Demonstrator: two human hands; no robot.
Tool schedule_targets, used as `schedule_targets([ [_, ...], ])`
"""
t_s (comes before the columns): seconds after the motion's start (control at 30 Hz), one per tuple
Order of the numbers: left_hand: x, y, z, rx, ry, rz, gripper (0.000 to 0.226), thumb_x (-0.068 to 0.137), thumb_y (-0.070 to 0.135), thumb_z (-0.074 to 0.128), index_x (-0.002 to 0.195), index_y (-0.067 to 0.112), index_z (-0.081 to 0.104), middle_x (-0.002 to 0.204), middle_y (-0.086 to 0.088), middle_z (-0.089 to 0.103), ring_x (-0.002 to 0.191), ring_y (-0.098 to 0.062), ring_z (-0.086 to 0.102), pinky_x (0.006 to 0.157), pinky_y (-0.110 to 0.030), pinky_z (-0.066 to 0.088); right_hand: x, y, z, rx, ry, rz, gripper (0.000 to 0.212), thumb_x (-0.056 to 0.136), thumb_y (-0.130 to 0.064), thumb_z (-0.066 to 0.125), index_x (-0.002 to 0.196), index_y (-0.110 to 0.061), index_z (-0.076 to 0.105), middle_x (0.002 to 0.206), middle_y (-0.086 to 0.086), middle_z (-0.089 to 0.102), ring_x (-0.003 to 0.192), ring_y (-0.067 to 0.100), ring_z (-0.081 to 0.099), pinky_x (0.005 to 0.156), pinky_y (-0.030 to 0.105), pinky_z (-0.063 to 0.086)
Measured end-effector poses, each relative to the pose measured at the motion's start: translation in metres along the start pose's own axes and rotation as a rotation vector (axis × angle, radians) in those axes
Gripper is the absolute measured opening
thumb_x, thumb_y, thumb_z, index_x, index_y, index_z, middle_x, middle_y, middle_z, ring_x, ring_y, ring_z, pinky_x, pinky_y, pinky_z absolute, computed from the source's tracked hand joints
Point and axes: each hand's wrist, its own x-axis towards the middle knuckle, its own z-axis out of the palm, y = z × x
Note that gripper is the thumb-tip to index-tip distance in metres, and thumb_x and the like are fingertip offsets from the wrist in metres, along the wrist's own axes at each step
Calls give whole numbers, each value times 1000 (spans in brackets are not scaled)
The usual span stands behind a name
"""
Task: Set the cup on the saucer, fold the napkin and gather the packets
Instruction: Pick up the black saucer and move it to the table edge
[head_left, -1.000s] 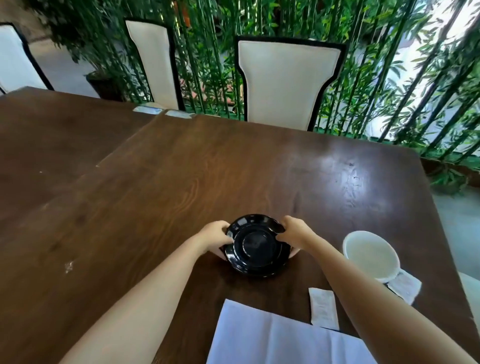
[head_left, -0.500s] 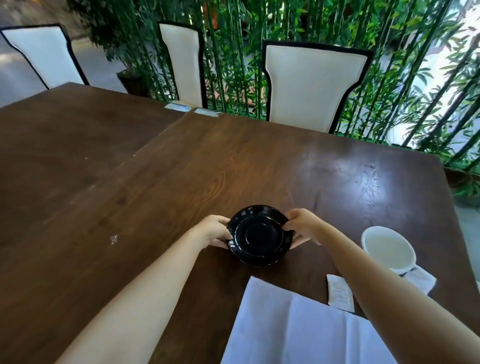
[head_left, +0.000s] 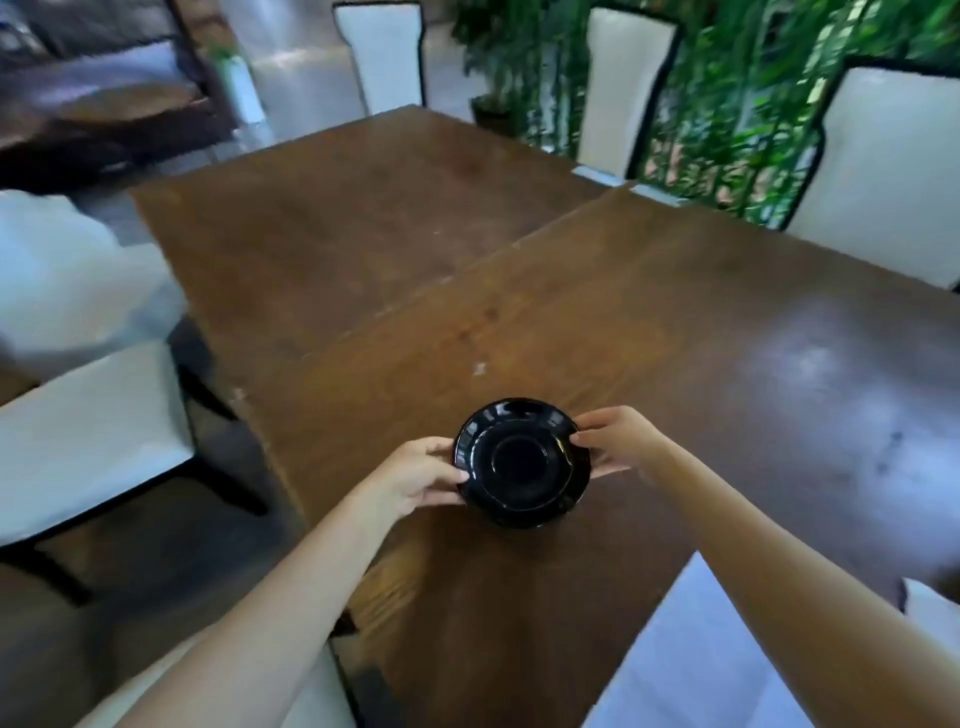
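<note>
A glossy black saucer (head_left: 522, 462) is near the front of the brown wooden table (head_left: 649, 322). My left hand (head_left: 415, 475) grips its left rim, thumb on top. My right hand (head_left: 621, 441) pinches the right rim, fingers under it. A white napkin (head_left: 691, 660) lies flat at the lower right, partly behind my right forearm. A white packet (head_left: 932, 613) shows at the right edge. The cup is out of view. The picture is blurred by head motion.
White chairs with black frames stand around: one at the left (head_left: 88, 431), others along the far side (head_left: 382, 54), (head_left: 626, 83), (head_left: 888, 171). Green bamboo plants (head_left: 743, 104) fill the back right. The table's left edge runs close to the saucer.
The view has swung left, so the cup and one packet have left the frame. Both hands still hold the saucer, which now sits closer to the table's left edge.
</note>
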Motion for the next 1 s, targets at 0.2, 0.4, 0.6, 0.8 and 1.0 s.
schedule_targets([
  [0.2,-50,-69,-85,-250,216,-27,40,81,-17,53,113,7,54,94,-12,67,79,-22,69,54,-33,60,8,-17,115,-126,-149,-45,27,88,5,53,101,-9,71,77,5,71,63,15,69,53,26,59],
  [0.4,-67,-105,-111,-307,276,-36,45,82,-16,53,122,5,50,103,-16,65,78,-24,68,51,-30,59,1,-8,165,-175,-154,-13,27,89,4,53,110,-6,67,91,11,70,72,20,68,53,27,60],
  [0.6,-64,-116,-98,-238,274,-17,46,82,-17,52,125,1,51,110,-15,62,87,-24,65,54,-28,58,-6,7,166,-175,-64,38,29,86,7,54,107,-6,69,74,4,67,62,16,64,45,22,57],
  [0.8,-59,-124,-94,-205,270,3,54,81,-16,56,131,1,46,94,-7,57,79,-17,62,50,-22,57,-9,12,159,-169,-67,48,28,86,6,55,108,-6,69,83,11,68,70,23,65,50,25,59],
  [1.0,-59,-122,-94,-134,259,3,58,79,-16,59,133,2,44,91,-5,54,80,-17,61,48,-19,56,-10,18,154,-130,-81,54,26,89,-1,58,114,-5,65,90,11,68,78,24,65,59,26,60],
])
